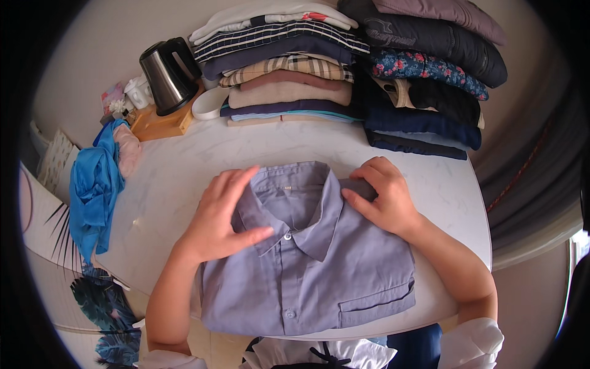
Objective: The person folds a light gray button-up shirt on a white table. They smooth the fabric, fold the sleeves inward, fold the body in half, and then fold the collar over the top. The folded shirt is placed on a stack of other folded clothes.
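Note:
A grey-blue button-up shirt point(369, 258) lies folded on the table in front of me, collar at the far side and chest pocket at the lower right. White buttons run down its middle. My left hand point(224, 215) is at the left side of the collar point(332, 203), thumb and fingers spread wide, holding nothing. On the shirt's right shoulder rests my right hand point(387, 200), its thumb and fingertips apart on the cloth. Its fingertips are by the shoulder's far edge.
Folded clothes point(295, 92) stand in a tall pile at the back, with a second pile point(430, 80) to its right. A steel kettle point(169, 74) sits on a wooden tray point(163, 123) beside a white bowl point(209, 104). Blue cloth point(95, 184) hangs over the left edge of the marble-patterned table point(166, 166).

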Available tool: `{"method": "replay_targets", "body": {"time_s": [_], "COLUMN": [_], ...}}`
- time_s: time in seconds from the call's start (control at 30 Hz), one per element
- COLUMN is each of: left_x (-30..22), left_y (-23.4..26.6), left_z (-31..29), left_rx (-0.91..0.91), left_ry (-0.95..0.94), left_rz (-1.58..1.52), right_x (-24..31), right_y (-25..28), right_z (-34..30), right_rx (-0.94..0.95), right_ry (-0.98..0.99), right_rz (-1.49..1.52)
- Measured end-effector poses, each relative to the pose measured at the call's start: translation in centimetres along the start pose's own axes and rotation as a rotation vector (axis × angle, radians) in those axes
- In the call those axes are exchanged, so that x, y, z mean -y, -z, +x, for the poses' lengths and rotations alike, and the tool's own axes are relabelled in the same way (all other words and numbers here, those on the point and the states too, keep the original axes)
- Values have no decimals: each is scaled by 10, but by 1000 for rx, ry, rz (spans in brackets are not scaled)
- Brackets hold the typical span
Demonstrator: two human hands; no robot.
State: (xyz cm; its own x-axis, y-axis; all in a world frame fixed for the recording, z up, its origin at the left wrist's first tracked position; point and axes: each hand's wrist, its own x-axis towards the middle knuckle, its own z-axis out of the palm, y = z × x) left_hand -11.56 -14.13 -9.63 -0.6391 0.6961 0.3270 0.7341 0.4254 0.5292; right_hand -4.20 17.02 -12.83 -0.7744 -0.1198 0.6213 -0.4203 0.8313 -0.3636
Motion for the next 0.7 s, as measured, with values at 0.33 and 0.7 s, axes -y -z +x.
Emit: {"method": "replay_targets", "body": {"time_s": [0.33,0.7], "left_x": [-7,-14], "left_y": [-15,-39], "left_z": [9,6], "left_rx": [50,15], "left_ry": [-340,-382], "left_rz": [167,188], "right_x": [52,47], "right_y": [-4,-13], "right_z": [7,0], "right_rx": [414,445], "right_ry": [367,321], "right_rz": [200,213]}}
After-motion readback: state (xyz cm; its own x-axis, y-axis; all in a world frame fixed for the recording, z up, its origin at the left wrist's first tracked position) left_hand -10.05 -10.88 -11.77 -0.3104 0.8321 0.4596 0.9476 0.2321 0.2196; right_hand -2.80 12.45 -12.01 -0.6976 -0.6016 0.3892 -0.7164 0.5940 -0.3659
